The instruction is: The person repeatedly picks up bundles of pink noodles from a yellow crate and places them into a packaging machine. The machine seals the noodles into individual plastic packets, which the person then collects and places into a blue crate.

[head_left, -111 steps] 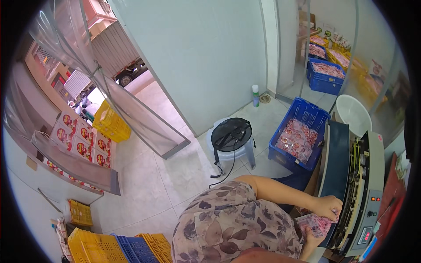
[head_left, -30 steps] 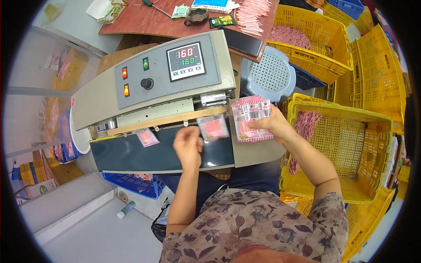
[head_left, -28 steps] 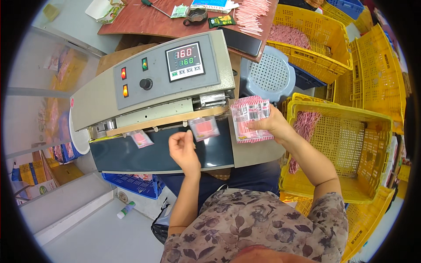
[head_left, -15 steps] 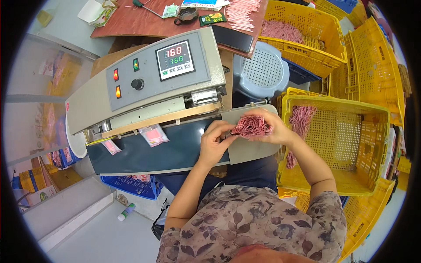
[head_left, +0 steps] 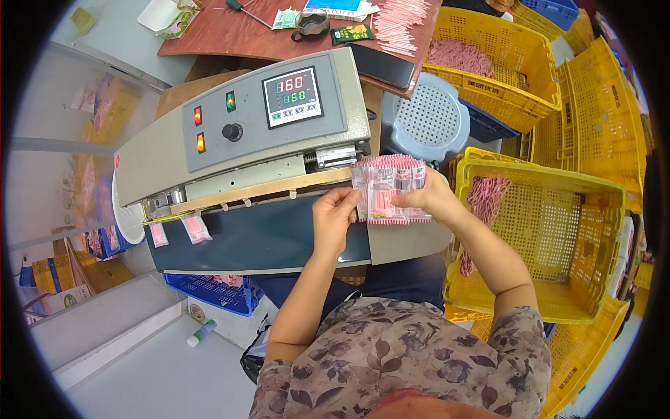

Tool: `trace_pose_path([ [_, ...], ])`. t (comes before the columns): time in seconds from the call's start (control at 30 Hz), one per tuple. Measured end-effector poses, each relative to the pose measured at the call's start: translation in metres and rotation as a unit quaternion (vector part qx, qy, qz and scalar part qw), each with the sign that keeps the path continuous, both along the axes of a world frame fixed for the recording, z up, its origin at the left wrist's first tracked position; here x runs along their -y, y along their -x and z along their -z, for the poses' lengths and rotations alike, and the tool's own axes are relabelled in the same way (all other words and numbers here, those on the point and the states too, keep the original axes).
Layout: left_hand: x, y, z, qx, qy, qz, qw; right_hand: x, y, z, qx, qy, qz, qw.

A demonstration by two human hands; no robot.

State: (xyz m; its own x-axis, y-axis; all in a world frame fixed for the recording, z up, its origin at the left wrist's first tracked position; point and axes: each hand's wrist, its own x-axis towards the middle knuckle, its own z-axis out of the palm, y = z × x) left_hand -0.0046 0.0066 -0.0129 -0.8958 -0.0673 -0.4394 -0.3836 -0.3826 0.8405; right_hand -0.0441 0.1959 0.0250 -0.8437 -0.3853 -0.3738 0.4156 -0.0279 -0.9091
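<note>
A thick stack of small clear plastic bags (head_left: 400,178) with pink contents and pink striped edges is in my right hand (head_left: 434,200). Its thumb lies across the front of the stack, with the fingers behind. My left hand (head_left: 336,218) is closed, thumb and fingertips pinching the left edge of a front bag (head_left: 361,197); whether that bag is apart from the stack is hard to see. Both hands are over the right end of a band sealer (head_left: 244,133). Toward its left end, one bag (head_left: 196,228) and a smaller-looking one (head_left: 159,234) hang from the sealing strip.
To my right stands a yellow crate (head_left: 544,230) with rows of pink bags along its left side. Behind it are a grey-blue stool (head_left: 427,117) and another yellow crate (head_left: 502,91). A red table (head_left: 230,35) holds a phone (head_left: 380,66) and pink sticks. Below the sealer sits a blue basket (head_left: 209,292).
The stack has turned from end-on to showing its printed front. My left hand now pinches its left edge. The hanging bags have moved left along the sealer, and the view has shifted slightly.
</note>
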Motion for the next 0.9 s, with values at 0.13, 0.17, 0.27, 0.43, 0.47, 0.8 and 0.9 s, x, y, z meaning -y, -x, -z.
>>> trace_pose_path([
  [0.13, 0.020, -0.007, -0.003, 0.035, -0.007, -0.035, 0.999, -0.002, 0.001, 0.000, 0.031, 0.009, -0.018, 0.999],
  [0.17, 0.029, -0.010, -0.001, 0.040, -0.011, -0.046, 0.998, -0.003, 0.001, 0.003, 0.043, 0.017, -0.022, 0.999],
  [0.27, 0.048, -0.018, 0.003, -0.008, 0.045, -0.140, 0.989, -0.013, 0.004, 0.013, 0.065, 0.012, -0.031, 0.997],
  [0.43, 0.012, -0.031, -0.001, -0.170, 0.264, -0.103, 0.944, -0.005, -0.001, 0.000, 0.091, 0.061, -0.022, 0.994],
  [0.47, -0.001, -0.026, -0.005, -0.148, 0.167, -0.045, 0.974, -0.004, -0.001, -0.002, 0.086, 0.074, -0.023, 0.993],
  [0.8, -0.009, -0.009, 0.008, -0.136, 0.114, 0.103, 0.979, -0.018, -0.016, 0.023, -0.089, -0.044, -0.028, 0.995],
  [0.9, -0.006, -0.006, -0.003, -0.058, 0.030, 0.093, 0.994, -0.017, -0.014, 0.018, -0.037, 0.037, -0.003, 0.999],
])
